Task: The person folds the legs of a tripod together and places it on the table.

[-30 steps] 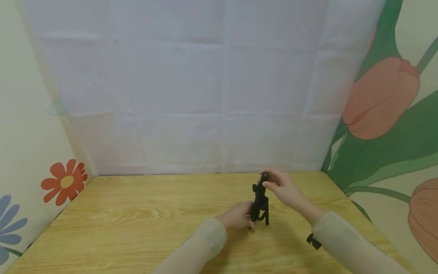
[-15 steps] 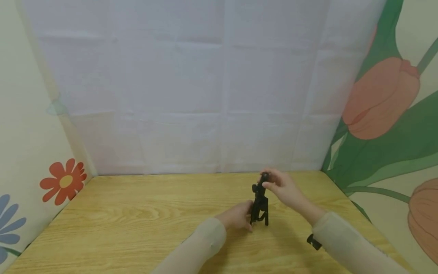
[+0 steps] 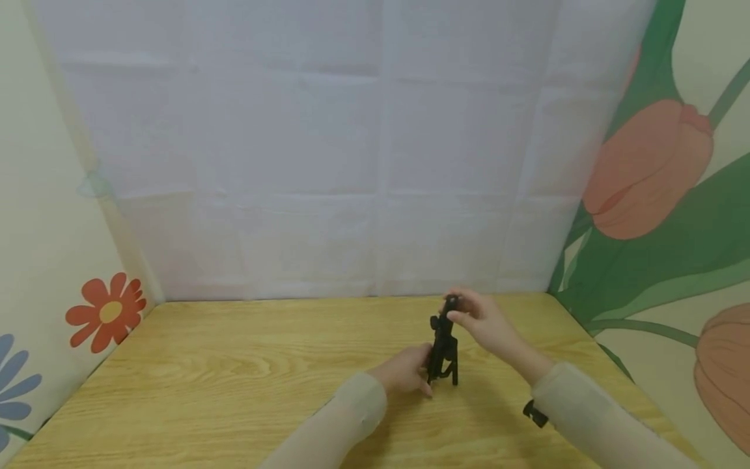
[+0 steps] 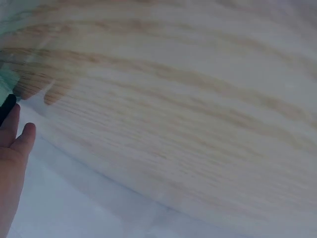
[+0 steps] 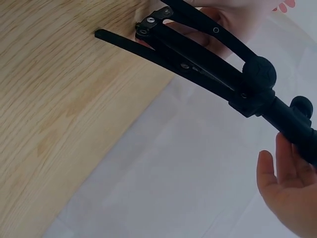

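A small black tripod [image 3: 443,352] stands nearly upright on the table, its legs pointing down and a knob on its side. Around its upper column my right hand [image 3: 480,320] is curled, thumb on the near side. Low at the legs, my left hand [image 3: 405,370] grips from the left. The right wrist view shows the folded legs [image 5: 213,82] close up, one slightly apart from the others. There the left hand [image 5: 235,22] lies partly hidden behind them. In the left wrist view, only the left hand's edge [image 4: 11,158] and a dark tip of the tripod [image 4: 7,106] appear.
The wood-grain table [image 3: 246,391] extends left and in front. White cloth [image 3: 293,163] hangs behind its far edge. Flower-patterned walls [image 3: 674,273] flank both sides. A small black item [image 3: 534,413] shows beside the right sleeve.
The view has shifted very slightly. Both hands stay on the tripod in nearly the same place; the left fingers have shifted slightly at the legs.
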The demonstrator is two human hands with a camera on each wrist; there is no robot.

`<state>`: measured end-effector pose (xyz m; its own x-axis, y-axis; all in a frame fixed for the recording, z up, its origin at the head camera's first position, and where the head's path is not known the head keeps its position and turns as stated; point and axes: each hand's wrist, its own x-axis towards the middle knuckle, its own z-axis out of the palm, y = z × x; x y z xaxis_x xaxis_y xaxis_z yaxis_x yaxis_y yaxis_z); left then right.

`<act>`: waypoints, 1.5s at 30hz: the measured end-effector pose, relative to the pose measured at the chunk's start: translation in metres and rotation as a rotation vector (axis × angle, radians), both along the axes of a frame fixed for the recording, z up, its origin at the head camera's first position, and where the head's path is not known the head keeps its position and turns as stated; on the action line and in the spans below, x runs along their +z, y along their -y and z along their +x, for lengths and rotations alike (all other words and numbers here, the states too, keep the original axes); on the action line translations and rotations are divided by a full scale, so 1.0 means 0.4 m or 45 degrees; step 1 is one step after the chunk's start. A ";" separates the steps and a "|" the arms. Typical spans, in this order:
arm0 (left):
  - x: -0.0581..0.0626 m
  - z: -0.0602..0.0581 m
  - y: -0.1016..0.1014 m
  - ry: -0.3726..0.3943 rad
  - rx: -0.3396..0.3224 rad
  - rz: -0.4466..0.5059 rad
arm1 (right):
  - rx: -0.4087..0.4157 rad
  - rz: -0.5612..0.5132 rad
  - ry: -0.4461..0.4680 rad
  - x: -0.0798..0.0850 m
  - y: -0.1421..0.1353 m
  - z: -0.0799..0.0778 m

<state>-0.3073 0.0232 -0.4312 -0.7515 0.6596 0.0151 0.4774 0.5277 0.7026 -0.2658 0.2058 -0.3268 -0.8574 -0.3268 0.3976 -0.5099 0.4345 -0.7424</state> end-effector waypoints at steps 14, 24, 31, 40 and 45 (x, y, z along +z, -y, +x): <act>0.001 0.022 0.010 -0.023 0.142 -0.026 | -0.134 -0.032 0.026 0.002 0.027 0.000; 0.018 0.079 0.020 0.126 0.261 0.118 | -0.275 -0.042 -0.037 -0.002 0.051 0.007; 0.003 0.096 -0.002 0.156 0.246 0.237 | -0.331 0.015 -0.065 -0.005 0.054 0.006; 0.000 0.112 -0.036 0.111 0.491 0.154 | -0.323 0.067 -0.071 -0.005 0.055 0.009; 0.003 0.107 -0.032 0.045 0.489 0.097 | -0.296 0.081 -0.079 -0.005 0.053 0.008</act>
